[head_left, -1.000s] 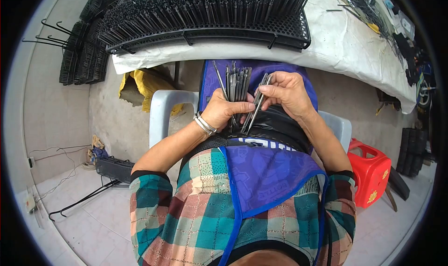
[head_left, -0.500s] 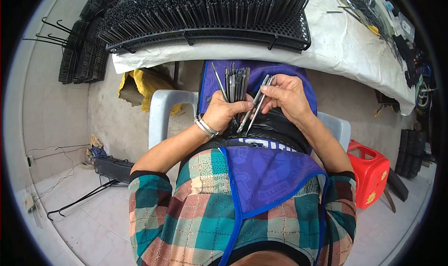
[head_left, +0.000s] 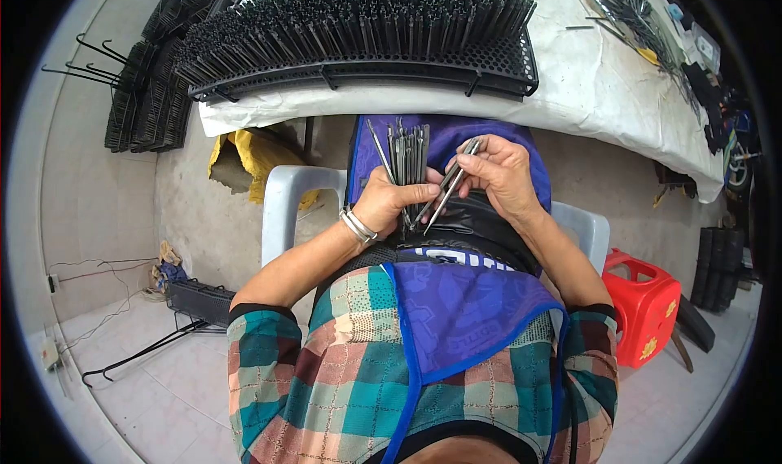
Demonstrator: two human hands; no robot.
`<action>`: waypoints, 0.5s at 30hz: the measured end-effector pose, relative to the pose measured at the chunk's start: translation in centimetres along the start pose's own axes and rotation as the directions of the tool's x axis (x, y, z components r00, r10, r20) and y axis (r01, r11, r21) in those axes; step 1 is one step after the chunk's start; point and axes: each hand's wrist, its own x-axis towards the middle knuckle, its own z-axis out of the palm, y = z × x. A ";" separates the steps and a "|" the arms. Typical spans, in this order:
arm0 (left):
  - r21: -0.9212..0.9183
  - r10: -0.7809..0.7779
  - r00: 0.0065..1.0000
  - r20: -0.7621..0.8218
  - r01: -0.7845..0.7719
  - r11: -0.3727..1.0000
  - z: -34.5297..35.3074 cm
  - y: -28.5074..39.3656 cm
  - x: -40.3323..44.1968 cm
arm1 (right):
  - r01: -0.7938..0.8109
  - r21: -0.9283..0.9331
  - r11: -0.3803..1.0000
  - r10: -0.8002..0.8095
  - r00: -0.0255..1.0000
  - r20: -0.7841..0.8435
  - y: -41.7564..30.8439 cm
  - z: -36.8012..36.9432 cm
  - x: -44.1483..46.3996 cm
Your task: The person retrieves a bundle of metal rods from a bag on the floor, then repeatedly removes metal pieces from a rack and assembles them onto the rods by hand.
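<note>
In my lap, my left hand (head_left: 386, 201) is closed round a bundle of thin dark metal rods (head_left: 407, 156), its thumb lying across them. One rod leans apart to the left of the bundle. My right hand (head_left: 503, 173) pinches a few similar rods (head_left: 453, 179) between thumb and fingers, tilted with their lower ends toward the bundle. The fingertips of both hands come close together there. A purple apron (head_left: 481, 309) with a blue edge lies below my hands.
A long black perforated rack (head_left: 326, 77) full of upright dark rods stands on the white-covered table (head_left: 570, 97). More rods (head_left: 623, 12) lie at the back right. A red stool (head_left: 643, 309) is at the right, a yellow sack (head_left: 262, 167) at the left.
The view has shifted slightly, so table and rack appear a little lower. The rods in my right hand have tilted further, their lower ends moving nearer the bundle.
</note>
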 end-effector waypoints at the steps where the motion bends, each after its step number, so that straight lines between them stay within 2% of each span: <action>1: 0.003 -0.012 1.000 0.016 0.012 1.000 0.1 0.1 0.0 | -0.010 0.000 1.000 0.010 1.000 -0.003 0.0 -0.1 0.0; 4: 0.048 0.016 1.000 -0.010 -0.015 0.999 -0.3 -0.2 0.1 | -0.042 -0.044 0.998 0.041 0.999 -0.025 -0.4 -0.2 0.1; 6: -0.044 0.008 0.996 -0.090 -0.012 0.999 -0.4 -0.4 0.2 | -0.008 -0.085 0.996 -0.001 0.995 -0.096 -1.5 -0.8 0.4; 9: -0.165 -0.025 0.983 -0.184 -0.005 0.986 -0.7 -0.5 0.5 | 0.184 -0.364 0.913 -0.281 0.931 -0.232 -4.6 -1.2 1.5; 12: -0.224 -0.083 0.976 -0.199 0.037 0.974 -0.9 -0.5 0.7 | 0.441 -0.579 0.686 -0.644 0.738 -0.200 -6.7 -1.7 4.5; 15: -0.257 -0.112 0.972 -0.205 0.057 0.965 -0.7 -0.4 0.6 | 0.529 -0.692 0.491 -0.813 0.564 -0.145 -7.6 -2.5 8.0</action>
